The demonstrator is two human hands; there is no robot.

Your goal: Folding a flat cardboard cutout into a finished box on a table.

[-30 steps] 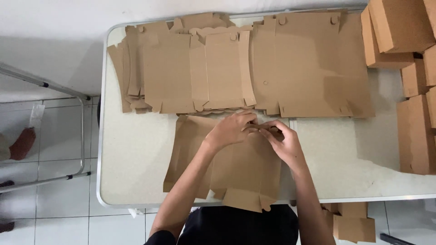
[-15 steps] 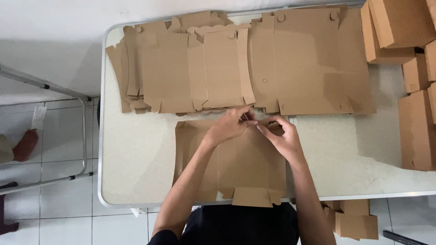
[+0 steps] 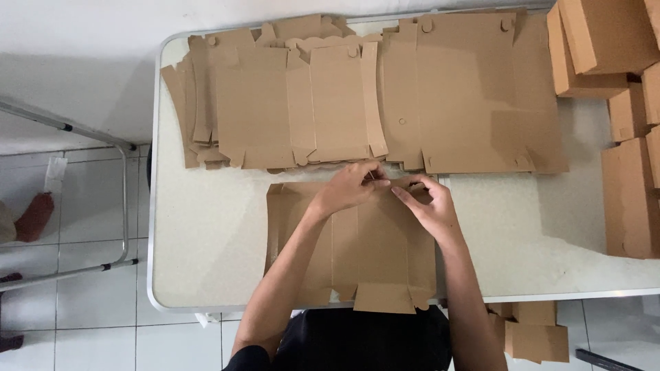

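Observation:
A flat brown cardboard box blank lies on the white table in front of me, its near flap hanging over the table's front edge. My left hand and my right hand both pinch a small flap at the blank's far edge, fingertips almost meeting there. Just beyond my hands lies a wide stack of flat cardboard blanks, spread across the back of the table.
Folded brown boxes are stacked along the table's right side. More cardboard pieces sit below the table's front right. A metal frame stands on the tiled floor to the left, with someone's foot beyond it.
The blank has been turned square to the table and laid flatter. Both hands have shifted slightly along its far edge, still working the small flap.

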